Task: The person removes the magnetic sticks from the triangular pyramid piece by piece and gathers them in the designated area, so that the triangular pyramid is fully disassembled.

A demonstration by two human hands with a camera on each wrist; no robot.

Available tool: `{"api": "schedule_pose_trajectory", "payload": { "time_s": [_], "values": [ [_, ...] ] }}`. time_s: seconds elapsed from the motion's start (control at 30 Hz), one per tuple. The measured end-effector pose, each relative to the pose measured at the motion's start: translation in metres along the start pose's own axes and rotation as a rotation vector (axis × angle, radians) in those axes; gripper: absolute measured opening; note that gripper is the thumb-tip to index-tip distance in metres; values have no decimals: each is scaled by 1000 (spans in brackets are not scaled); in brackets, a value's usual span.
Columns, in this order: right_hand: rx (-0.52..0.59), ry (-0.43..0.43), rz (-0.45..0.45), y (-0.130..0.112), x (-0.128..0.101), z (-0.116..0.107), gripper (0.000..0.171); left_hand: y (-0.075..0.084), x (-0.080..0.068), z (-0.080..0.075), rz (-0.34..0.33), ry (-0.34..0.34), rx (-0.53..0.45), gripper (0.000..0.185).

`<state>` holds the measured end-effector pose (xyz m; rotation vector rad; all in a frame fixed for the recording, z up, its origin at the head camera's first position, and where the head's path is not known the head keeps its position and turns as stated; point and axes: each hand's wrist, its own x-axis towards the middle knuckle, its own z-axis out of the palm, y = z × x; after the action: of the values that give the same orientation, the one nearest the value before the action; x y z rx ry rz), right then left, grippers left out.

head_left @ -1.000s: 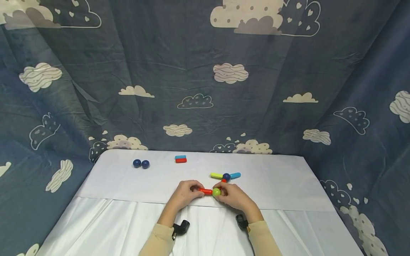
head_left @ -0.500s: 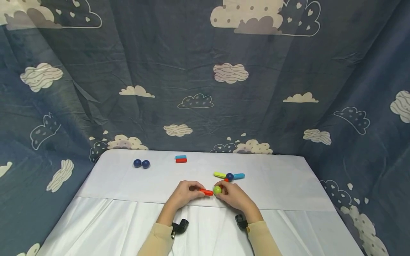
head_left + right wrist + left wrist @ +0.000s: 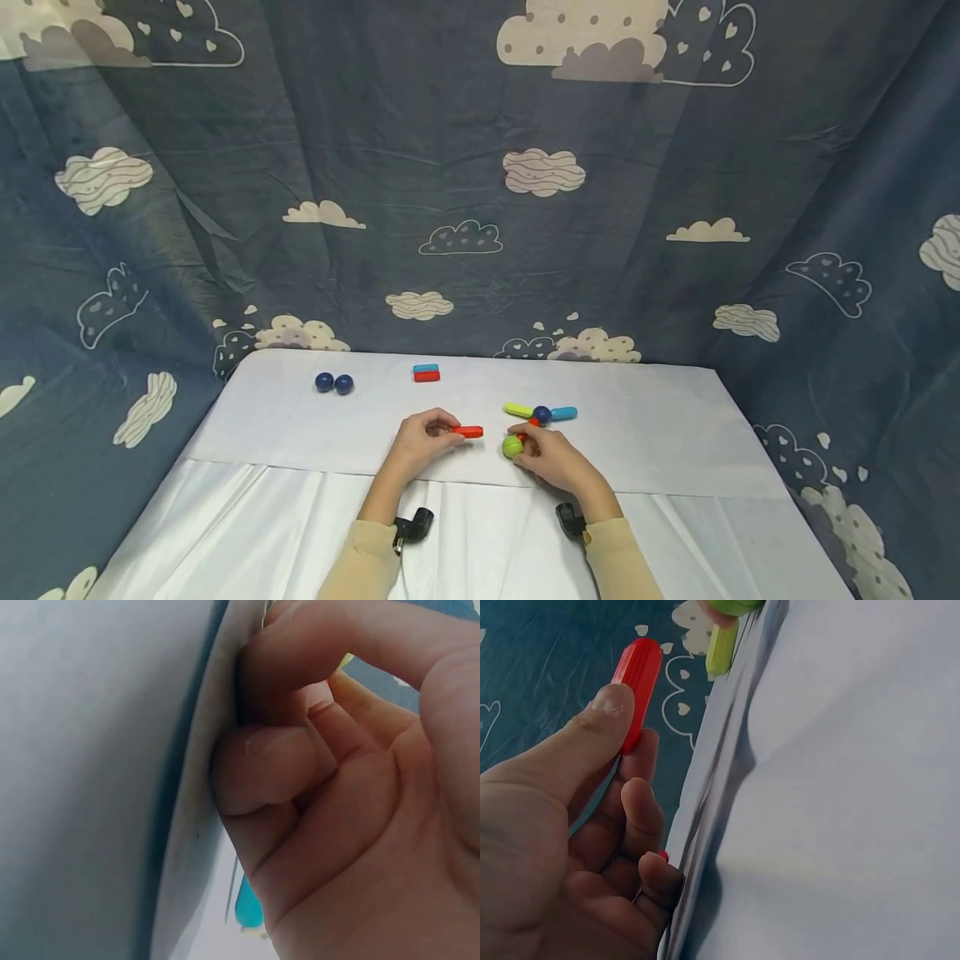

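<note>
My left hand pinches a red rod between thumb and fingers, and its free end points right. The left wrist view shows this ribbed, rounded rod by the thumb. In my right hand I hold a light green ball by the fingertips, apart from the red rod. Behind those fingers, a second red rod, partly hidden, reaches towards a dark blue ball. A yellow-green rod and a light blue rod stick out from either side of the blue ball.
Two dark blue balls sit at the back left of the white-covered table. Right of them, a light blue rod lies alongside a red one. A cloud-patterned cloth hangs behind the table.
The red rod in my left hand touched the green ball a second ago. My left hand has moved left and away with the rod. The joined pieces by my right hand have shifted slightly right.
</note>
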<state>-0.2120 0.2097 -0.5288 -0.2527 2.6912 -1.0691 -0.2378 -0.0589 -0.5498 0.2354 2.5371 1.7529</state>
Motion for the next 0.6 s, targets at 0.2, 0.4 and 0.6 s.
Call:
{"api": "schedule_pose_trajectory", "payload": {
  "time_s": [0.2, 0.4, 0.6],
  "values": [
    [27, 33, 6, 1, 1, 2, 36, -3, 4, -11, -24, 108, 3, 14],
    [35, 43, 6, 1, 2, 3, 36, -1, 12, -27, -54, 216, 24, 16],
    [29, 20, 3, 2, 0, 2, 39, 6, 24, -45, -72, 278, 34, 19]
  ]
}}
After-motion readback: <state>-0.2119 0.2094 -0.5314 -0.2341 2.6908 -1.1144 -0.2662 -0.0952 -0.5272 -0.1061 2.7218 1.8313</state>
